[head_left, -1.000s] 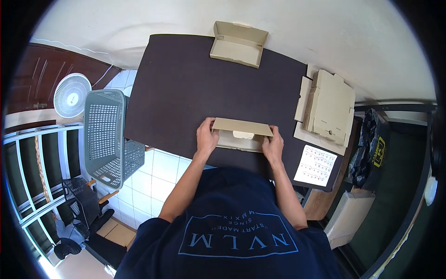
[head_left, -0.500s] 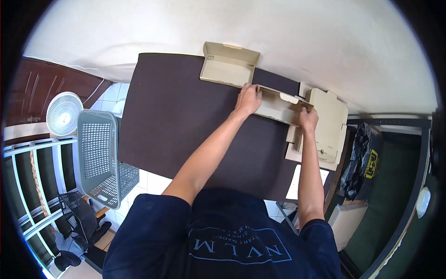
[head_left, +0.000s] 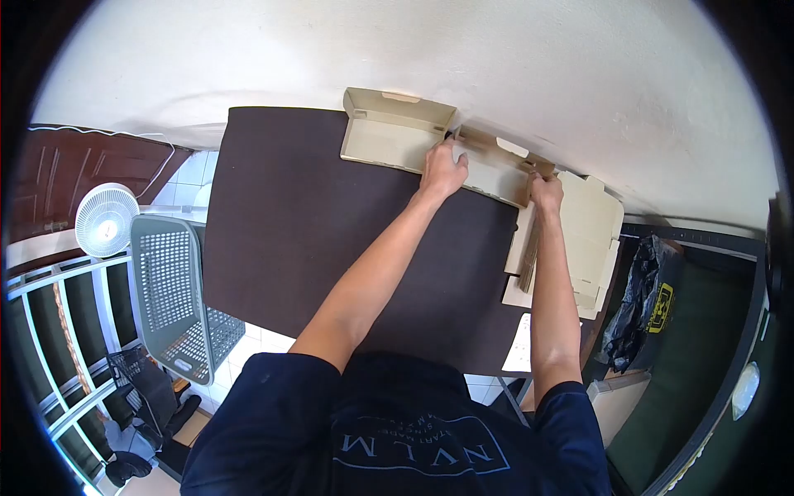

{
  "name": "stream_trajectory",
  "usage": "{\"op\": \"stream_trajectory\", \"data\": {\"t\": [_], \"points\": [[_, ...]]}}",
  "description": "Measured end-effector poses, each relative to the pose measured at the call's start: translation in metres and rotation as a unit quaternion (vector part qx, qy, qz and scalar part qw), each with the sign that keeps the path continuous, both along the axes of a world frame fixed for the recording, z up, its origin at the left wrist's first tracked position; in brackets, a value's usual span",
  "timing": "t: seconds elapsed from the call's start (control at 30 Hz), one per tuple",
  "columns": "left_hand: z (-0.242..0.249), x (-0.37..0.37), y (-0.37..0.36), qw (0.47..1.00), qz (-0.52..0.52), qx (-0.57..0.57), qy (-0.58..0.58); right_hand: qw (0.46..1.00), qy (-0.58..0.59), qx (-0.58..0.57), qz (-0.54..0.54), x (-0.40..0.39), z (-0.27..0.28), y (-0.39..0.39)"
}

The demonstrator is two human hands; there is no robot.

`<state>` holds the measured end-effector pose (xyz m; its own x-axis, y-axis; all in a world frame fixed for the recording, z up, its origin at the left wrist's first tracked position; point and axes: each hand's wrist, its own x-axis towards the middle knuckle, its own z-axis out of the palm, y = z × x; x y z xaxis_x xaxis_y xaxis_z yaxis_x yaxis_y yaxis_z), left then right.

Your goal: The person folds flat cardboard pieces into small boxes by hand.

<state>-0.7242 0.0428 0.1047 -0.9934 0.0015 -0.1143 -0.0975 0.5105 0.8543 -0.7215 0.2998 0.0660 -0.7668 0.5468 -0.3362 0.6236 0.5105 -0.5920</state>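
A shallow open cardboard box (head_left: 488, 169) is at the back of the dark brown table (head_left: 331, 248), near the wall. My left hand (head_left: 445, 170) closes on its left end, where it meets a second open cardboard box (head_left: 389, 139). Its fingertips are partly hidden behind the box's edge. My right hand (head_left: 546, 193) grips the right end of the same box. Just beyond that hand lies a stack of flattened cardboard (head_left: 589, 231), with folded edges showing under my right forearm.
A white sheet (head_left: 518, 345) lies at the table's front right. Left of the table stand a grey plastic basket (head_left: 169, 289) and a white fan (head_left: 107, 220). A black plastic bag (head_left: 633, 306) is on the right, beyond the stack.
The held box has moved back toward the wall and now sits in line with the second box, end to end. Both hands moved with it, and the camera view has shifted slightly.
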Motion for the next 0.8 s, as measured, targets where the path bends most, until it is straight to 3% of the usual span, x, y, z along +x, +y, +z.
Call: {"op": "stream_trajectory", "data": {"t": [0.1,0.17,0.23,0.37,0.43,0.6,0.67,0.8], "points": [[-0.007,0.003,0.000,1.000,0.008,0.002,-0.004,1.000,-0.010,0.003,0.015,-0.001,0.018,-0.020],[-0.023,0.005,-0.002,0.989,0.068,0.070,0.110,1.000,-0.017,0.009,0.023,-0.001,0.017,-0.023],[-0.020,0.011,-0.004,0.986,0.079,0.120,0.082,1.000,-0.016,-0.013,0.012,-0.006,0.005,-0.022],[-0.027,0.016,-0.012,0.971,0.107,0.156,0.144,0.999,0.006,-0.008,0.031,-0.011,-0.005,-0.022],[-0.020,0.016,-0.024,0.997,0.047,0.055,0.041,0.999,0.007,-0.009,0.033,-0.013,-0.002,-0.026],[-0.035,0.007,-0.030,0.994,0.007,-0.021,0.110,0.998,0.046,-0.002,0.052,-0.023,-0.017,-0.024],[-0.036,0.006,-0.032,0.988,-0.001,-0.044,0.146,0.998,0.008,-0.021,0.052,-0.024,-0.015,-0.024],[-0.018,0.022,-0.042,0.987,-0.001,-0.032,0.155,0.994,0.079,0.047,0.061,0.002,0.026,-0.042]]}}
